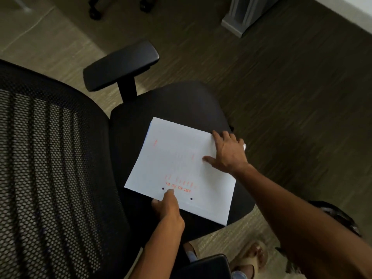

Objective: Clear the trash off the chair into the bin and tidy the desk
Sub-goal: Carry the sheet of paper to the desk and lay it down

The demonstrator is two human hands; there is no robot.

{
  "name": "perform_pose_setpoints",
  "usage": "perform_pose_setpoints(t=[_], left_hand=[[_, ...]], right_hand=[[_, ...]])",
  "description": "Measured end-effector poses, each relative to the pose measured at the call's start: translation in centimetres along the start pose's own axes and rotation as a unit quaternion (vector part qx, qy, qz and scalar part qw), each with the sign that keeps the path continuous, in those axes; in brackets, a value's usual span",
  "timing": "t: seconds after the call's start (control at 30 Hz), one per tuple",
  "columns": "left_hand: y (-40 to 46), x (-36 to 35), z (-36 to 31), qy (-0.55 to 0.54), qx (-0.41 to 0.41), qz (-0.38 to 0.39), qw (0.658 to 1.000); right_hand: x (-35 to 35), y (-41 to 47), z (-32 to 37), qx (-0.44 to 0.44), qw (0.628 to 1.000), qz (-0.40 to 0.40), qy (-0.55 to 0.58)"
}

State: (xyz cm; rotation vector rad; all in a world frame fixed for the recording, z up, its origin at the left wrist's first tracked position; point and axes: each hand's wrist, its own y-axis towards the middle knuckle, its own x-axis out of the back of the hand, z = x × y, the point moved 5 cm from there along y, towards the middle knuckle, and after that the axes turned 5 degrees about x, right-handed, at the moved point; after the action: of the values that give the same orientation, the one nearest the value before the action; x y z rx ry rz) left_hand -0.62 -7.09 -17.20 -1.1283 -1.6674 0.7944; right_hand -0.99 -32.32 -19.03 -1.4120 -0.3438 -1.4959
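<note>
A white sheet of paper [177, 162] with faint red print and two punched holes lies on the black seat [181, 103] of an office chair. My left hand [168, 206] pinches the sheet's near edge, thumb on top beside one hole. My right hand [227, 152] rests on the paper's right edge with fingers spread, palm down. More sheets seem to lie under the top one at its left edge. No bin or desk top is in view.
The chair's mesh backrest [50, 158] fills the left side. One black armrest [120, 65] stands beyond the seat, another [207, 266] at the bottom edge. A grey furniture leg [241, 15] stands on the carpet at top right. My sandalled foot [251, 256] is below the seat.
</note>
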Motion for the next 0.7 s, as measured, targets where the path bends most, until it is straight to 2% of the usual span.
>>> perform_pose_setpoints(t=[0.1,0.17,0.33,0.43,0.7], left_hand=[[-0.1,0.3,-0.1,0.015,-0.027,0.027,0.999],[-0.8,-0.2,-0.4,0.029,-0.070,0.061,0.995],[-5.1,-3.4,-1.5,0.037,-0.157,0.146,0.976],[-9.7,-5.8,-2.5,0.062,-0.206,0.208,0.954],[-26.5,-8.4,-3.5,0.140,-0.299,0.352,0.876]], right_hand=[[0.2,-2.6,-2.7,-0.089,0.994,-0.002,0.067],[0.4,-4.9,-4.8,-0.155,0.976,-0.028,0.148],[2.4,-11.6,-9.1,-0.242,0.894,-0.126,0.357],[4.6,-16.2,-11.2,-0.263,0.840,-0.183,0.437],[14.3,-29.5,-14.9,-0.242,0.763,-0.310,0.513]])
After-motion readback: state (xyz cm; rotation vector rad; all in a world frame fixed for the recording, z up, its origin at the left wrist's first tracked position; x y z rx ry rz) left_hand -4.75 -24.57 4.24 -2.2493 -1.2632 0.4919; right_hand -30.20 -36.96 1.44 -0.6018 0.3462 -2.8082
